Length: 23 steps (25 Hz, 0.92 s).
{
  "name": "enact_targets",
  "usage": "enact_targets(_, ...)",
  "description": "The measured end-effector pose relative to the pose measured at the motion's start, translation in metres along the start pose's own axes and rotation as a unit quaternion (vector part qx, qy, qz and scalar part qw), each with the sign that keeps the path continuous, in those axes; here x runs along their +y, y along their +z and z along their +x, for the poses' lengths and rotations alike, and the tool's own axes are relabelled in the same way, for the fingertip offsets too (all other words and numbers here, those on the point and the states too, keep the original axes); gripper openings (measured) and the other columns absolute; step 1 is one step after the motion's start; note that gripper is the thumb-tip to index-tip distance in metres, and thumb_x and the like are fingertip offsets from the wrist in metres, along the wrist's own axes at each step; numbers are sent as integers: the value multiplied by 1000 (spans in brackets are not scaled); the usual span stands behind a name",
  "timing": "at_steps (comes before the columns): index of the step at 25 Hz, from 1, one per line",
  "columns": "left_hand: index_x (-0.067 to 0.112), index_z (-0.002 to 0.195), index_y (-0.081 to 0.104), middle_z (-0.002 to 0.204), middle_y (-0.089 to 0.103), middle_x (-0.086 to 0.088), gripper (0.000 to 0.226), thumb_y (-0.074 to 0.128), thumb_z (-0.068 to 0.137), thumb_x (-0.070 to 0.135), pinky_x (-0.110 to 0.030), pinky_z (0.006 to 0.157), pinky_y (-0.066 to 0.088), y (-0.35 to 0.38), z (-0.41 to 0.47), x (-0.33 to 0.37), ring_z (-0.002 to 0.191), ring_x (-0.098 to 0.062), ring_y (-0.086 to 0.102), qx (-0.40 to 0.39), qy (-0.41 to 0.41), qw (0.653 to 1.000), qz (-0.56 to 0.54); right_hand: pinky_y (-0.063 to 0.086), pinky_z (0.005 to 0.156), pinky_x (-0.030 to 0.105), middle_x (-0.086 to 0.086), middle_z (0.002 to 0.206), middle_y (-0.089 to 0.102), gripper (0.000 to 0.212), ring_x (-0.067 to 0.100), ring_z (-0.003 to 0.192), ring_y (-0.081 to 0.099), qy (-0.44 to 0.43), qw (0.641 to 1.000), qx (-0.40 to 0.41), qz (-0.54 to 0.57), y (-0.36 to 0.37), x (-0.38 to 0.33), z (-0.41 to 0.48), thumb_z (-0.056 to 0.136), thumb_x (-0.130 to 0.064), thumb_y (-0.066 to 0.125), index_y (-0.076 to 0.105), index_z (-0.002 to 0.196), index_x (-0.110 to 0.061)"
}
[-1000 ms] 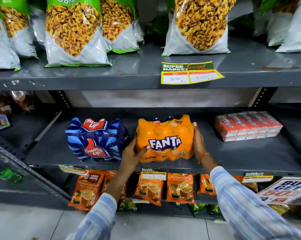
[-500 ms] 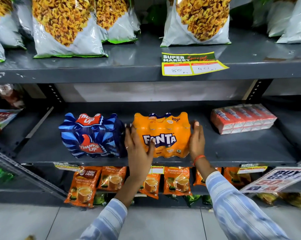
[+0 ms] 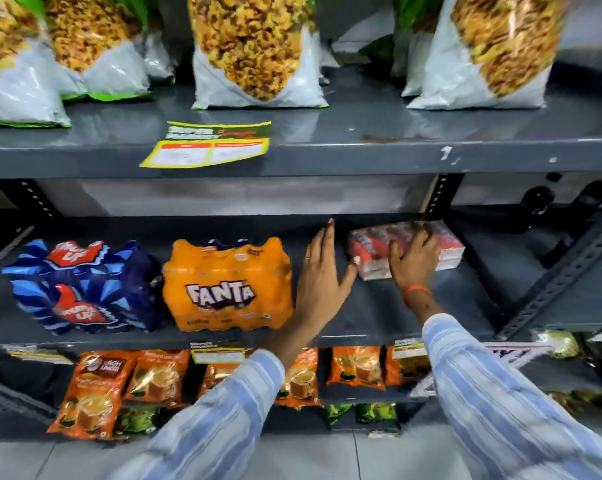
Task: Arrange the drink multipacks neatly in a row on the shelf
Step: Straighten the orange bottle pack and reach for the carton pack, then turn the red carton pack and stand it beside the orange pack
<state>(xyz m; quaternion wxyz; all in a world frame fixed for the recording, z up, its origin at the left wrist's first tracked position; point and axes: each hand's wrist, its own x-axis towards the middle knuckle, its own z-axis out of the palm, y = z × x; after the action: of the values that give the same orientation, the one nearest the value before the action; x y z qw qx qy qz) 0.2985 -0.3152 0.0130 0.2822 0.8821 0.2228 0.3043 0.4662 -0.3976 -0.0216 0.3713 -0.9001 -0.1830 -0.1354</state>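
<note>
On the grey middle shelf (image 3: 414, 317), the blue Thums Up multipack (image 3: 81, 289) sits farthest left, with the orange Fanta multipack (image 3: 228, 284) just beside it on the right, both near the front edge. The left hand (image 3: 322, 275) hovers flat and released, its fingers (image 3: 318, 244) spread, between the Fanta multipack and the red multipack (image 3: 372, 247); its thumb tip reaches that pack's near corner. The right hand (image 3: 414, 261) lies on top of the red multipack, fingers curled over it, farther back on the shelf.

Blue-and-white striped sleeves (image 3: 493, 393), orange wrist thread (image 3: 418, 289), finger ring (image 3: 307, 258).
</note>
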Motion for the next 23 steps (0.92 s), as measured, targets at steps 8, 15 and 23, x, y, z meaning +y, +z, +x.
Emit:
enact_targets(8,-14,122,47,132,50,-33,51,53,92,27,-43,99,39,98,85,-10,123,-42,49,-157,-326,927,-101,22,117,46,24,155,16,101,40,143,18,156,952,-258,-46,-30,92,92,77,-54,62,11,149,-5)
enact_targets(15,-2,122,51,112,66,-23,32,51,91,6,-32,75,46,121,80,-3,85,-24,61,-127,-360,860,-339,22,117,47,23,152,22,106,40,141,21,184,955,-231,-26,-31,101,89,71,-51,71,17,146,-1)
enact_targets(23,1,133,37,126,50,-8,55,59,83,-6,-41,102,41,95,30,-17,114,-22,49,-75,-290,906,-300,29,108,44,28,134,36,97,43,125,36,130,976,-98,145,-27,97,17,57,-27,87,35,133,4)
